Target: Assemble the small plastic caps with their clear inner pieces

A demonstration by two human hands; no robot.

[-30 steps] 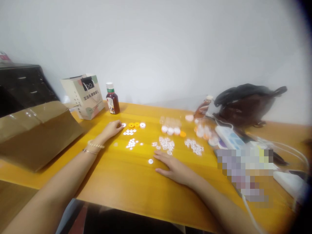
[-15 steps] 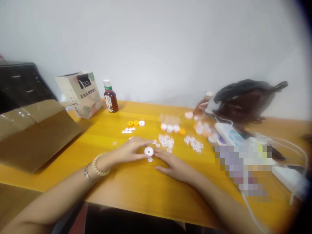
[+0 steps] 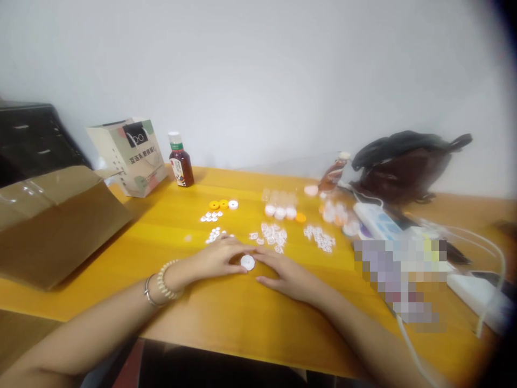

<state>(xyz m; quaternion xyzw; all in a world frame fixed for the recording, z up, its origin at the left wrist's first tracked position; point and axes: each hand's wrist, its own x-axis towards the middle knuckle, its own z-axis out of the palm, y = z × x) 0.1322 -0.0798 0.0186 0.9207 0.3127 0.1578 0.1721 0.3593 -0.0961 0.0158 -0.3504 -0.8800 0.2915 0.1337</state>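
A small white disc (image 3: 247, 262) rests on the yellow table (image 3: 226, 312), held between the fingertips of both hands. My left hand (image 3: 216, 257) pinches it from the left, fingers curled. My right hand (image 3: 285, 274) touches it from the right with thumb and forefinger, the other fingers lying flat on the table. Just beyond lie heaps of tiny white pieces (image 3: 273, 237), with another small heap (image 3: 214, 235) to the left. Two yellow discs and a white one (image 3: 223, 205) sit in a row farther back.
A brown cardboard box (image 3: 56, 221) stands at the left, a paper bag (image 3: 129, 156) and a dark bottle (image 3: 180, 161) behind it. At the right are clear capsules with white and orange caps (image 3: 283, 207), a white power strip (image 3: 377, 221), cables and a dark bag (image 3: 404, 167).
My left hand came back from the row of discs at the rear with a white disc and set it down beside my right hand's fingertips, over the small white piece that lay there.
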